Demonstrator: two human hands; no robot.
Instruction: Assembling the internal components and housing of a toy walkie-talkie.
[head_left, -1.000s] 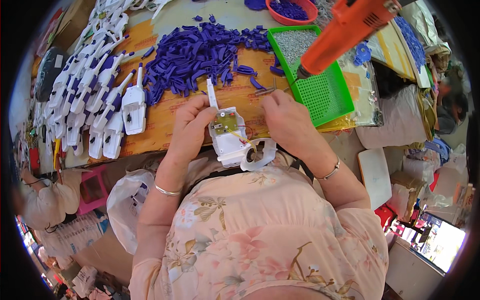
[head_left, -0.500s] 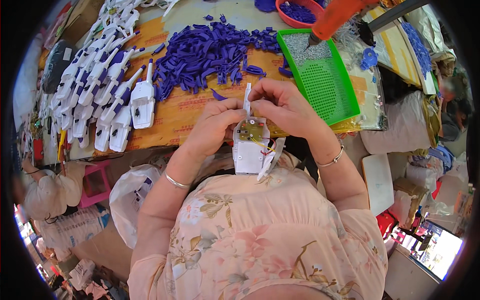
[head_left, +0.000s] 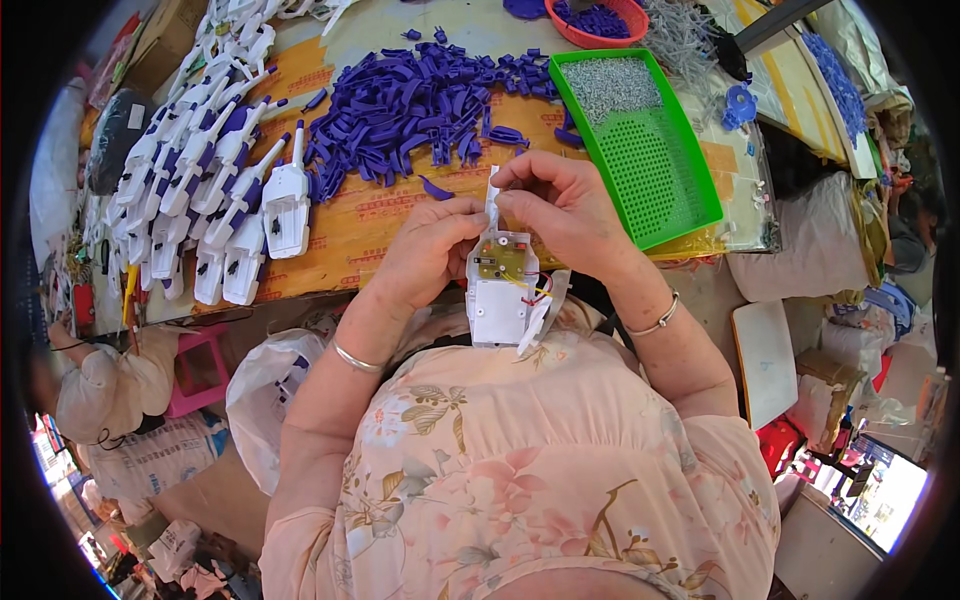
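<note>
A white plastic toy housing [head_left: 502, 312] with a narrow stem at its far end rests near edge toward my body, its open side up. A greenish circuit board [head_left: 500, 257] with red and yellow wires sits inside it. My left hand [head_left: 437, 243] is closed on the housing's left side, by the base of the stem. Over the stem, my right hand [head_left: 560, 205] has thumb and forefinger pinched together; whatever they hold is too small to make out. A white flap-like part [head_left: 537, 322] hangs at the housing's right side.
Purple plastic parts [head_left: 400, 110] are heaped across the table. To the right lies a green tray [head_left: 690, 225] of small metal screws, with a red basket [head_left: 600, 40] beyond. Several white-and-purple housings [head_left: 287, 205] are stacked at left. Another person's arm [head_left: 95, 385] shows at far left.
The orange-red tool that hung over the green tray is out of view. Both hands stay at the housing's stem, with only slight shifts of my right fingers.
</note>
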